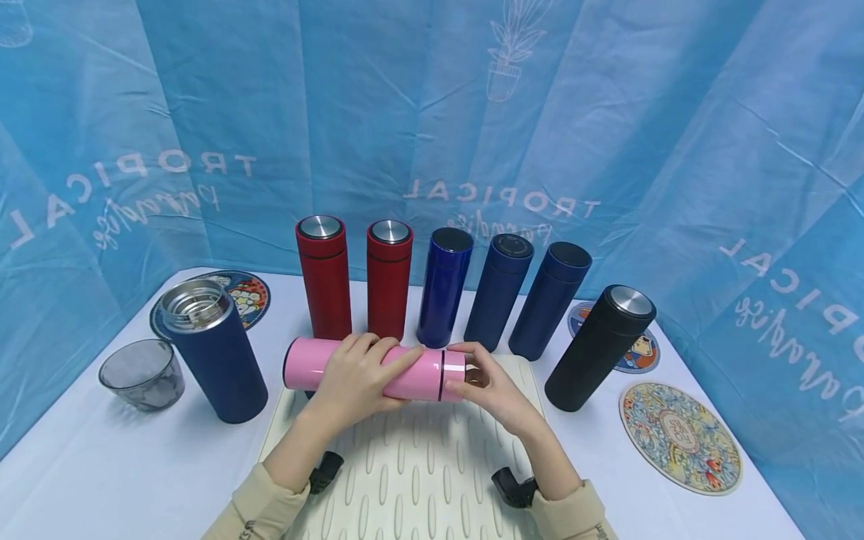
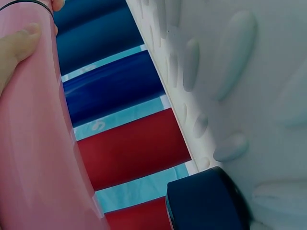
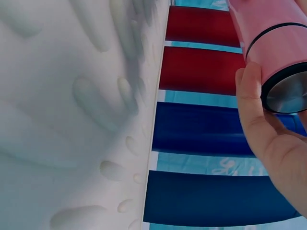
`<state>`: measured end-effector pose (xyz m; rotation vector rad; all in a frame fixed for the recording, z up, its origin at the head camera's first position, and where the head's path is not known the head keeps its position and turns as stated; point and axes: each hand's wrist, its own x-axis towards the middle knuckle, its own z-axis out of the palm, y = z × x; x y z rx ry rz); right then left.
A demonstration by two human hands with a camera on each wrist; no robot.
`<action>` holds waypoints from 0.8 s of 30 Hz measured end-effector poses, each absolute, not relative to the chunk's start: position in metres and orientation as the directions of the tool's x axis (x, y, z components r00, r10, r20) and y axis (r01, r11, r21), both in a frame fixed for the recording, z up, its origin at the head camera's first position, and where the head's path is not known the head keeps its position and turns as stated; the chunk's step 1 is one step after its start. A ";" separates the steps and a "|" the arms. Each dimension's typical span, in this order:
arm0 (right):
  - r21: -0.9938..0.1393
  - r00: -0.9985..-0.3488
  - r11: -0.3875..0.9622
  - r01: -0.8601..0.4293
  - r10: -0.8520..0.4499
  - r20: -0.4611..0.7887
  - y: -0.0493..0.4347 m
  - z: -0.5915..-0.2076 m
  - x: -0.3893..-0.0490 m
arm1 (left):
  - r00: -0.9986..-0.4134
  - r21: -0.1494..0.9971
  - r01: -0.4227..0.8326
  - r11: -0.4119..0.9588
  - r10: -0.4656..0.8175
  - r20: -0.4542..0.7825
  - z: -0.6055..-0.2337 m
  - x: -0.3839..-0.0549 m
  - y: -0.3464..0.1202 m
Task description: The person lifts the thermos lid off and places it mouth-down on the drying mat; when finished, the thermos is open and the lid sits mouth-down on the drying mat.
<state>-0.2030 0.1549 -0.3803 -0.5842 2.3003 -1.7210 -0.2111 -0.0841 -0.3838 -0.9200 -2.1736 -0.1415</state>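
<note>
step: likely working lid [image 1: 454,367] | left hand [image 1: 361,375]: fingers curled round pink bottle [image 1: 307,364], sideways within them | right hand [image 1: 499,394]: thumb and fingers pinch lid between them | next: probably steady left, twist right

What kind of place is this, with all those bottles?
Probably a little staged tabletop, maybe indoors: blue printed fabric hangs behind a white table, and two tall red cylindrical bottles stand beyond a glossy pink cylindrical bottle.

Bears five flasks [image 1: 443,292] near the table's [image 1: 121,480] far edge; bowl [image 1: 142,379], open flask [image 1: 221,364] by the left edge; black flask [image 1: 597,352], coasters [image 1: 680,442] by the right; mat [image 1: 412,465] between.
</note>
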 end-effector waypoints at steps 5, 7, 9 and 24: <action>-0.908 -0.876 0.274 -0.316 -0.452 0.169 0.155 -0.380 -0.202 | -0.441 -0.147 0.675 0.723 0.555 0.706 -0.385 -0.212 -0.085; -0.891 -0.870 0.288 -0.350 -0.453 0.195 0.155 -0.380 -0.202 | -0.438 -0.137 0.680 0.720 0.549 0.712 -0.386 -0.212 -0.085; -0.886 -0.870 0.296 -0.357 -0.451 0.200 0.154 -0.379 -0.202 | -0.443 -0.136 0.678 0.723 0.549 0.709 -0.385 -0.212 -0.085; -0.916 -0.910 0.379 -0.127 -0.413 -0.045 0.158 -0.373 -0.202 | -0.452 -0.190 0.651 0.735 0.577 0.680 -0.378 -0.210 -0.088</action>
